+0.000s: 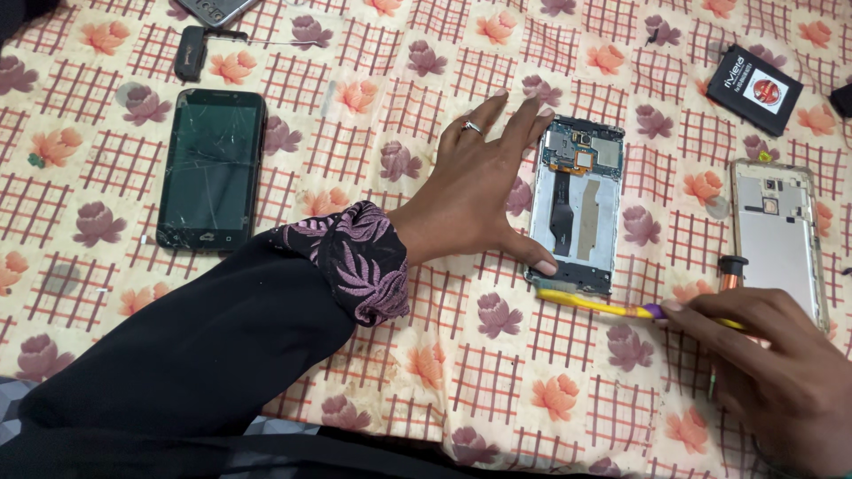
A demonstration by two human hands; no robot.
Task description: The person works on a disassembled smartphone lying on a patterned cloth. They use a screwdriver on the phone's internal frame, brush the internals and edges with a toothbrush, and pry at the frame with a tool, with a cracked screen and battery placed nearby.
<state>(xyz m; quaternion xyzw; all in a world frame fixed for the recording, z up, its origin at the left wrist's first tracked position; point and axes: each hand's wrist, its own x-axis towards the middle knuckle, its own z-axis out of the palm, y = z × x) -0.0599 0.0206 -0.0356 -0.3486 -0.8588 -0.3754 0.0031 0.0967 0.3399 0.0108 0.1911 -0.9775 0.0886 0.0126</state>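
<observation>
the left hand [475,191] lies flat, fingers spread and released, steadying the opened phone [579,204] on the floral cloth [426,355]. the right hand [781,372] has its fingers clenched around a yellow toothbrush [595,304], bristles touching the phone's lower edge. a cracked black phone [211,168] lies well apart.

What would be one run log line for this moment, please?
left hand: steadies opened phone | right hand: holds yellow toothbrush at phone's lower edge | cracked phone: apart, left | surface: floral cloth
</observation>
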